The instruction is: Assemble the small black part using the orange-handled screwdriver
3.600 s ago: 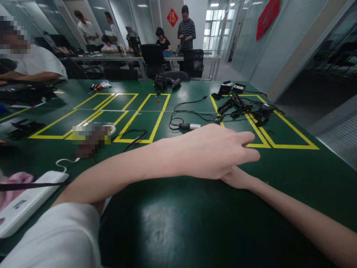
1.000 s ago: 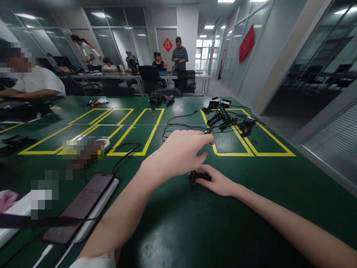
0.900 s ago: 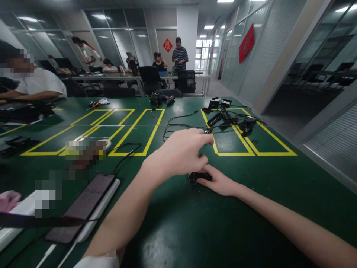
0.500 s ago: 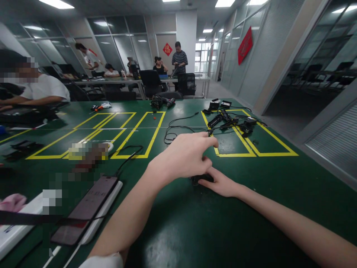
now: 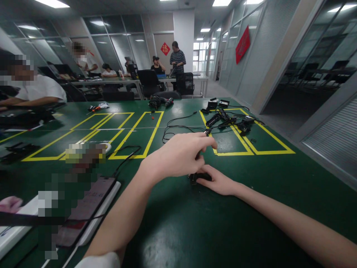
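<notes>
My left hand (image 5: 181,154) hovers over the green table (image 5: 195,230), its fingers bent and pinched together around a thin black cable (image 5: 178,128) near the yellow tape line. Just below it my right hand (image 5: 219,181) lies on the table with its fingers closed round a small black device (image 5: 196,177). The device's far side is hidden by my left hand.
A pile of black cables and chargers (image 5: 231,121) lies in the right yellow rectangle (image 5: 267,143). A phone on a white power strip (image 5: 83,212) sits at the left. More cables (image 5: 158,101) lie at the far edge. A seated person's arm (image 5: 33,95) rests on the table's left side; others work at a far table.
My left hand came back from covering my right hand to a pinch above it. The small black device showed under my right hand. The camera view tilted up a little.
</notes>
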Motion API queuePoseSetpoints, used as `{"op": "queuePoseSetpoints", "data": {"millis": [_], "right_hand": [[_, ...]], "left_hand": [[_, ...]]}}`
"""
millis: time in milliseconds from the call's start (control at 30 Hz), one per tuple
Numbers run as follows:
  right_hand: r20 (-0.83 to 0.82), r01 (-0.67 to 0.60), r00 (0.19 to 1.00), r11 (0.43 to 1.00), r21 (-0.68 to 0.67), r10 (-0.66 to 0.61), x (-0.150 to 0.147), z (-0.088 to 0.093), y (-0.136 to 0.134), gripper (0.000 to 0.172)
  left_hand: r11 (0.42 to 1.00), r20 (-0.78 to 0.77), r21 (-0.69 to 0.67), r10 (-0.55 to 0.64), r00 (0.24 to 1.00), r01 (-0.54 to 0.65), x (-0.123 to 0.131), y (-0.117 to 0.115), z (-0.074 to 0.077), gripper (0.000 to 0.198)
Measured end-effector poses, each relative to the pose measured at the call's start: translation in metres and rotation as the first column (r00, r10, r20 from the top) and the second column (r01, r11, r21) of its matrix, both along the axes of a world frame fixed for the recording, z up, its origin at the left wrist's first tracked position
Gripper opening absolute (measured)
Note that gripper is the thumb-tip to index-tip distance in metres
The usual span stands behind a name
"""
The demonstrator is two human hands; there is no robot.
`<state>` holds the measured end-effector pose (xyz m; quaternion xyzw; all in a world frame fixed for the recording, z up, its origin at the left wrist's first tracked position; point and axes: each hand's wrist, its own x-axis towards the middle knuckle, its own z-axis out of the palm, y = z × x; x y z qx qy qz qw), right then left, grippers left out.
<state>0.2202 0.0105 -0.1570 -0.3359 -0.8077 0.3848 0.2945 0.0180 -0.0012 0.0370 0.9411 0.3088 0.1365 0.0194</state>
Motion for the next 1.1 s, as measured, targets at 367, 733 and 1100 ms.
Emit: {"op": "queuePoseSetpoints", "data": {"millis": [367,733,1100], "right_hand": [[-0.007,0.012,1.0,1.0,0.004,-0.012,0.001,0.0,-0.001,0.038],[-0.003,0.014,1.0,1.0,-0.005,-0.014,0.002,0.0,-0.001,0.038],[-0.001,0.009,1.0,1.0,0.018,-0.009,0.002,0.001,-0.001,0.038]], "left_hand": [[0.997,0.02,-0.078,-0.008,1.0,0.01,-0.012,0.0,0.003,0.046],[0.997,0.032,-0.073,-0.007,0.999,0.009,-0.014,0.004,0.001,0.042],[0.999,0.025,-0.037,0.036,0.999,-0.035,-0.011,0.003,0.0,0.042]]}}
